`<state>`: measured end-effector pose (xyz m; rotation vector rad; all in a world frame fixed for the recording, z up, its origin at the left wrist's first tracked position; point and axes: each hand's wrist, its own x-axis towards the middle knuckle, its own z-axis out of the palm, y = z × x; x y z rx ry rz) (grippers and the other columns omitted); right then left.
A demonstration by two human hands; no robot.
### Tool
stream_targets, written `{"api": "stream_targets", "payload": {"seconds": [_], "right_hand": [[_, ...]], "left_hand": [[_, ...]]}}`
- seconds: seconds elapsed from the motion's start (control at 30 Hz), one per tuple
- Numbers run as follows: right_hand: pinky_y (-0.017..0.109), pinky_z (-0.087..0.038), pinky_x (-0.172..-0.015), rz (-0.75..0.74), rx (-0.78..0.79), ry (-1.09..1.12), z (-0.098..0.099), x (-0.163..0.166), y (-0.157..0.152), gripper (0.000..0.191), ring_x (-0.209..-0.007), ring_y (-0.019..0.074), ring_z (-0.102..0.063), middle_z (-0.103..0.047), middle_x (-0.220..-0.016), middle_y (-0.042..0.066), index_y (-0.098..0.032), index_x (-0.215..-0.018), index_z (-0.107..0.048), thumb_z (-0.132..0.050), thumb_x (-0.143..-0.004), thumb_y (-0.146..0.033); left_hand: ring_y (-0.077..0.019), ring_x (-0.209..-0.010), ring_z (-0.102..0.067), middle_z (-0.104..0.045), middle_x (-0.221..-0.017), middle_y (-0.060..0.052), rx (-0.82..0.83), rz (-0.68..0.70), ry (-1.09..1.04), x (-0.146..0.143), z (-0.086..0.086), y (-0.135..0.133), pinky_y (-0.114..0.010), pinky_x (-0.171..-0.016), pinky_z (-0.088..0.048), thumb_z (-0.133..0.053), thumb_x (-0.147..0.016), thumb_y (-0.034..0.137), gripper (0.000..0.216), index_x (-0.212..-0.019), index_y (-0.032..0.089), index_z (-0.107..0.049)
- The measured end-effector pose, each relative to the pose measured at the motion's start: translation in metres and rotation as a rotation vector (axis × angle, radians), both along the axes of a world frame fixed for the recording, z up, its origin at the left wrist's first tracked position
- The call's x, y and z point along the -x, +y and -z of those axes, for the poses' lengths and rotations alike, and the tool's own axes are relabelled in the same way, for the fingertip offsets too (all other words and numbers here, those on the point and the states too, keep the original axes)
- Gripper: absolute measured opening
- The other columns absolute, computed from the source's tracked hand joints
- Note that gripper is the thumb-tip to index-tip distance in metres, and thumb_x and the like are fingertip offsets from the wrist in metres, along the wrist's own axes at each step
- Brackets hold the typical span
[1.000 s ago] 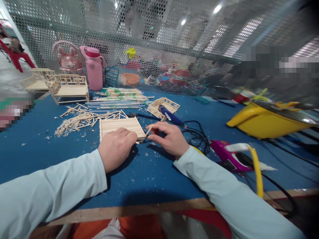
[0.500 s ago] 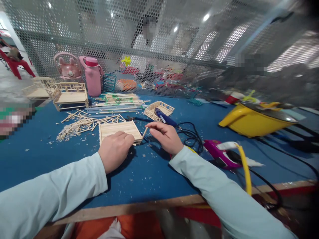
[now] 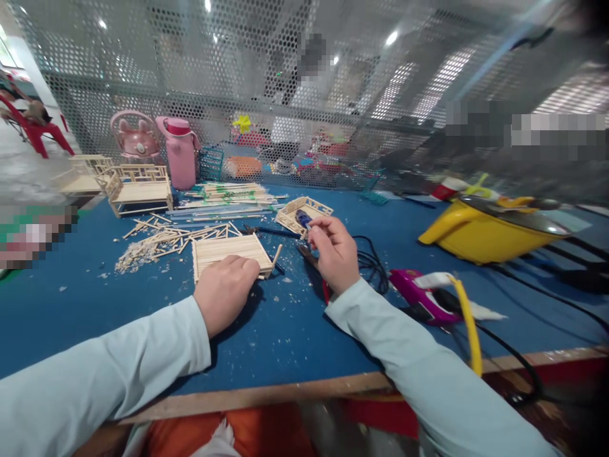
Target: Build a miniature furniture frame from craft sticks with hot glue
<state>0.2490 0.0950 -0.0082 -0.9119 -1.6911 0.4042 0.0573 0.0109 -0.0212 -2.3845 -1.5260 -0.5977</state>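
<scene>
The head-worn camera is looking forward and down, close over the blue-covered table's (image 3: 71,304) near edge, facing the grey perforated metal screen (image 3: 143,70) at its far edge.

- A craft workshop where small wooden models are made.
- The blue worktable (image 3: 71,304) is strewn with loose sticks (image 3: 162,238) and wood scraps.
- Miniature benches (image 3: 137,190) stand far left, and a slatted panel (image 3: 228,247) lies mid-table.
- A blue corded tool (image 3: 302,219) and a purple glue gun (image 3: 423,295) lie on the right.
- A perforated metal screen (image 3: 143,76) runs along the far edge, with more craft clutter behind it.
</scene>
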Motion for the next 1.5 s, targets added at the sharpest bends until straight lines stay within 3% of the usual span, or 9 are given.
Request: {"api": "stream_targets", "payload": {"seconds": [0.2, 0.33, 0.43, 0.57, 0.7, 0.8, 0.97, 1.2, 1.5], "right_hand": [[0.031, -0.042, -0.067, 0.096, -0.127, -0.614, -0.02, -0.009, 0.019, 0.013, -0.073, 0.019, -0.056, -0.062, -0.079, 0.007, -0.017, -0.08, -0.06, -0.047, -0.076, -0.018], [0.034, -0.043, -0.075, 0.327, -0.202, -0.653, -0.044, -0.028, 0.04, 0.024, -0.083, 0.0227, -0.058, -0.065, -0.086, 0.01, -0.017, -0.082, -0.064, -0.041, -0.075, -0.013], [0.034, -0.044, -0.078, 0.375, -0.023, -0.779, -0.046, -0.043, 0.06, 0.036, -0.087, 0.0243, -0.059, -0.065, -0.096, 0.01, -0.016, -0.097, -0.064, -0.044, -0.068, -0.01], [0.035, -0.044, -0.082, 0.287, 0.26, -1.019, -0.025, -0.049, 0.083, 0.065, -0.102, 0.0298, -0.055, -0.056, -0.121, 0.015, -0.014, -0.124, -0.049, -0.054, -0.059, -0.009], [0.034, -0.045, -0.081, 0.252, 0.264, -1.005, -0.003, -0.043, 0.092, 0.054, -0.1, 0.028, -0.058, -0.06, -0.115, 0.015, -0.012, -0.119, -0.053, -0.053, -0.064, -0.01], [0.034, -0.045, -0.081, 0.235, 0.246, -0.984, 0.004, -0.04, 0.093, 0.049, -0.098, 0.0279, -0.059, -0.062, -0.111, 0.014, -0.013, -0.114, -0.055, -0.054, -0.066, -0.012], [0.034, -0.045, -0.084, 0.282, 0.223, -0.927, 0.008, -0.042, 0.093, 0.055, -0.101, 0.0283, -0.058, -0.059, -0.116, 0.018, -0.009, -0.119, -0.05, -0.054, -0.064, -0.011], [0.035, -0.046, -0.082, 0.301, 0.192, -0.863, 0.012, -0.044, 0.093, 0.06, -0.097, 0.028, -0.06, -0.06, -0.114, 0.017, -0.009, -0.124, -0.046, -0.053, -0.065, -0.011], [0.035, -0.046, -0.077, 0.41, 0.085, -0.642, 0.009, -0.047, 0.093, 0.043, -0.088, 0.0259, -0.06, -0.065, -0.103, 0.017, -0.009, -0.113, -0.055, -0.047, -0.074, -0.024]], "left_hand": [[-0.0184, -0.076, -0.06, -0.066, -0.081, -0.006, -0.032, -0.063, -0.189, 0.023, -0.015, -0.004, -0.027, -0.063, -0.045, -0.044, -0.084, 0.029, 0.018, -0.086, 0.018, -0.059], [-0.0158, -0.064, -0.058, -0.065, -0.071, -0.002, -0.061, -0.209, -0.389, 0.059, -0.024, -0.004, -0.025, -0.061, -0.042, -0.045, -0.081, 0.032, 0.017, -0.077, 0.019, -0.056], [-0.0166, -0.067, -0.059, -0.066, -0.072, -0.002, 0.031, -0.337, -0.537, 0.084, -0.017, 0.005, -0.026, -0.061, -0.041, -0.047, -0.074, 0.025, 0.018, -0.06, 0.021, -0.038], [-0.0192, -0.092, -0.059, -0.067, -0.093, -0.005, 0.256, -0.212, -0.803, 0.099, -0.003, 0.022, -0.029, -0.073, -0.043, -0.044, -0.062, 0.012, 0.02, -0.062, 0.022, -0.027], [-0.0189, -0.095, -0.059, -0.066, -0.091, -0.006, 0.389, -0.095, -1.064, 0.094, 0.0, 0.03, -0.03, -0.076, -0.043, -0.046, -0.067, 0.019, 0.019, -0.063, 0.022, -0.028], [-0.0185, -0.094, -0.058, -0.064, -0.08, -0.003, 0.383, -0.127, -1.048, 0.087, 0.0, 0.032, -0.028, -0.074, -0.041, -0.05, -0.071, 0.027, 0.024, -0.062, 0.021, -0.029], [-0.0106, -0.059, -0.05, -0.05, -0.058, 0.006, 0.405, -0.121, -1.001, 0.084, 0.004, 0.034, -0.022, -0.055, -0.036, -0.055, -0.067, 0.03, 0.029, -0.061, 0.021, -0.028], [-0.0073, -0.035, -0.036, -0.036, -0.04, 0.011, 0.528, -0.363, -1.184, 0.089, -0.004, 0.019, -0.019, -0.037, -0.031, -0.057, -0.059, 0.028, 0.032, -0.059, 0.022, -0.025], [-0.0061, -0.036, -0.041, -0.04, -0.037, 0.011, 0.596, -0.426, -1.374, 0.08, -0.009, 0.007, -0.017, -0.037, -0.04, -0.06, -0.056, 0.026, 0.034, -0.058, 0.021, -0.026]]}}
